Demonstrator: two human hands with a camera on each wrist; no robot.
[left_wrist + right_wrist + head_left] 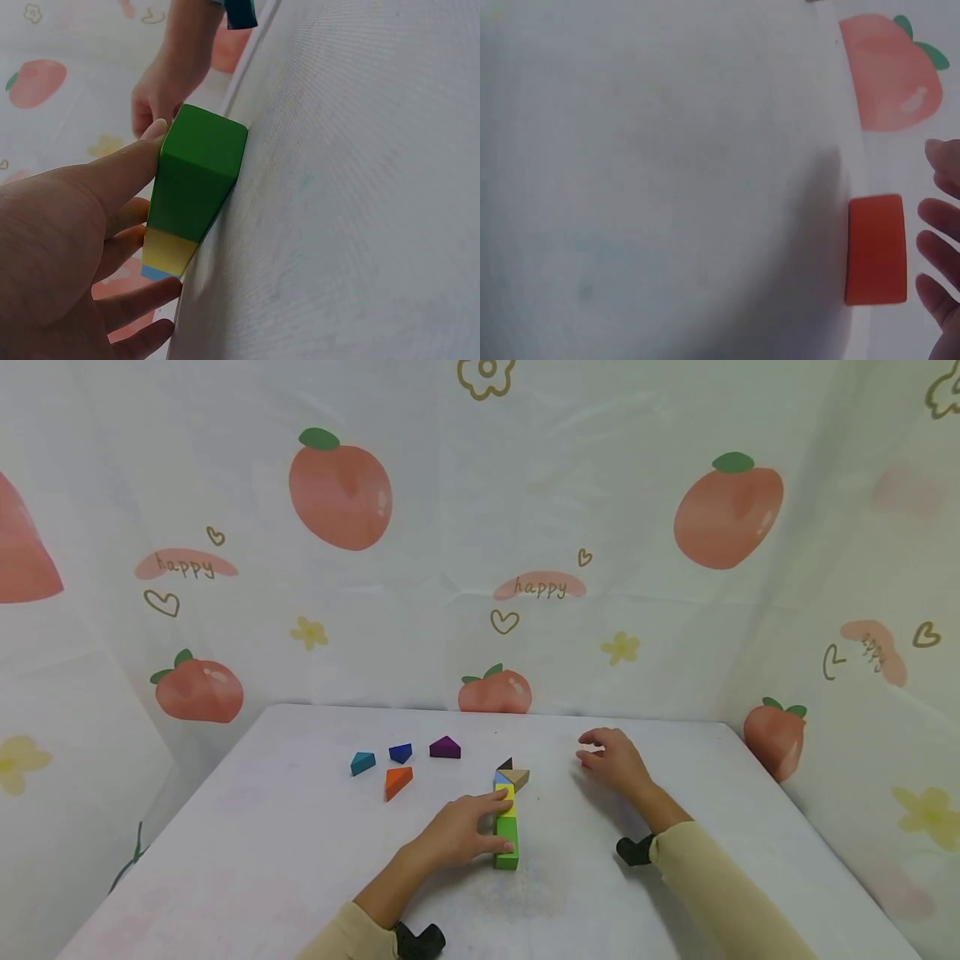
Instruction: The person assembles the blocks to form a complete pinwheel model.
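My left hand point(459, 831) rests along a straight row of blocks, thumb on the green block point(506, 835) and fingertips over the yellow block point(507, 807). Seen from the left wrist, the thumb touches the upper edge of the green block point(196, 161) and the other fingers spread beside the row. Past the yellow block come a light blue triangular block point(502, 777), a tan one point(516, 777) and a black one point(506, 764). Out to the right, my right hand point(618, 762) hovers with loosely bent fingers and nothing between them. A red block point(877, 250) shows near its fingers in the right wrist view.
Left of the row lie loose triangular blocks: teal point(363, 763), dark blue point(401, 753), orange point(398, 782) and purple point(446, 747). The white table point(262, 827) ends at a fruit-print cloth point(420, 610) behind and at the sides.
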